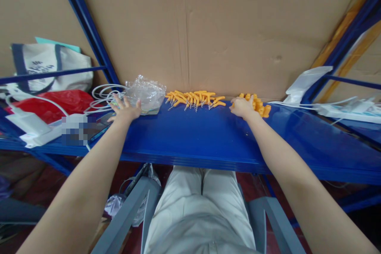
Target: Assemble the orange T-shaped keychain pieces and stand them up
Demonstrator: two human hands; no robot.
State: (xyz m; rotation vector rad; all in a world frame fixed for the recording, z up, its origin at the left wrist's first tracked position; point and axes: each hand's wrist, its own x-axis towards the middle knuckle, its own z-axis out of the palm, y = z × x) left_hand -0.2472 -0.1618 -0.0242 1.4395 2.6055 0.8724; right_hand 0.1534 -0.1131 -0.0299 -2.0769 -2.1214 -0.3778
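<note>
My left hand is spread with fingers apart, beside crumpled clear plastic bags at the back left of the blue shelf; it holds nothing. On the right, my right hand has its fingers bent and closed at the left end of a pile of orange plastic pieces. Its fingertips are partly hidden, and it seems to grip one of these pieces. Between my hands lies a row of orange-handled corkscrews, their metal spirals pointing towards me.
A cardboard wall closes off the back of the blue shelf. White cables, a power strip, a red bag and a canvas bag crowd the left. More white cables and a plastic bag lie right.
</note>
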